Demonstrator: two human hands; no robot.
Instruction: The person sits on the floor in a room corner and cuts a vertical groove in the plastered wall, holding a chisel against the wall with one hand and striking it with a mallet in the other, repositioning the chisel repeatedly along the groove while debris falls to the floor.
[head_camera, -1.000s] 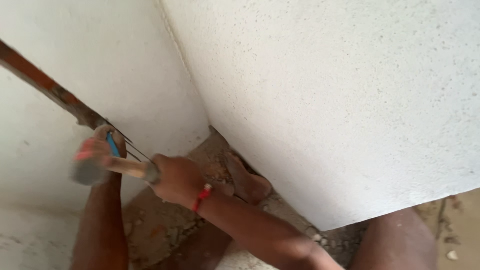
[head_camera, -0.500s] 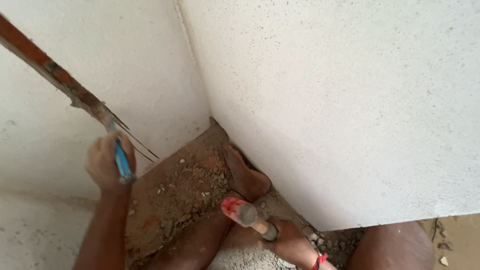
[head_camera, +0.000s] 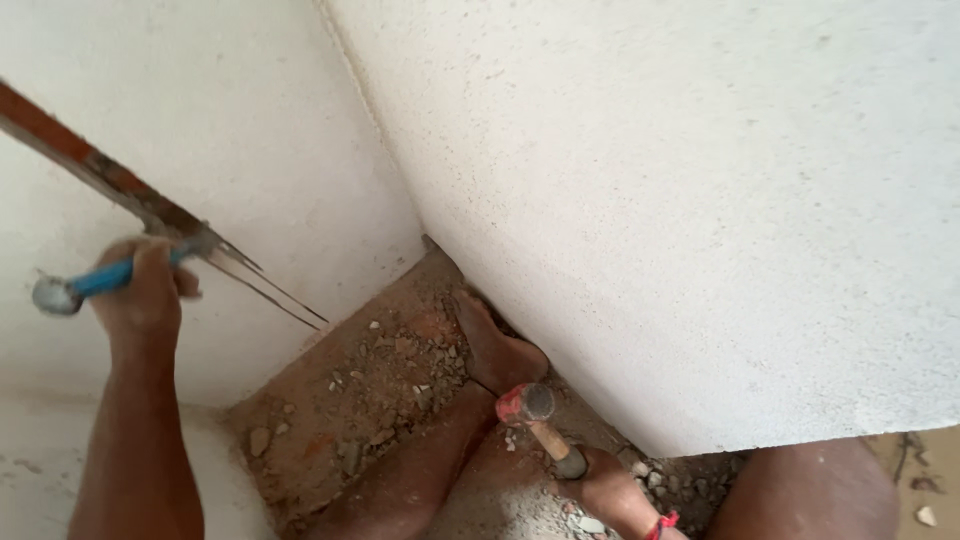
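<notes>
My left hand (head_camera: 148, 290) grips a blue-handled chisel (head_camera: 85, 284), its grey struck end pointing left and its tip against a cut groove (head_camera: 120, 190) in the white wall (head_camera: 290, 130). Low at the bottom, my right hand (head_camera: 612, 492) holds a hammer (head_camera: 535, 418) with a red head and wooden handle, its head up and well away from the chisel. A red band (head_camera: 660, 524) is on that wrist. My bare foot (head_camera: 495, 350) rests on the dirt in the corner.
Red-brown rubble and small stones (head_camera: 370, 400) cover the floor in the corner between two rough white walls. The groove shows reddish brick and runs diagonally down to thin cracks (head_camera: 270, 290). My knee (head_camera: 810, 495) is at the lower right.
A second ago the hammer was up at the chisel by my left hand. My right hand has since dropped it down to the lower right. The chisel has tilted flatter, its struck end leftwards.
</notes>
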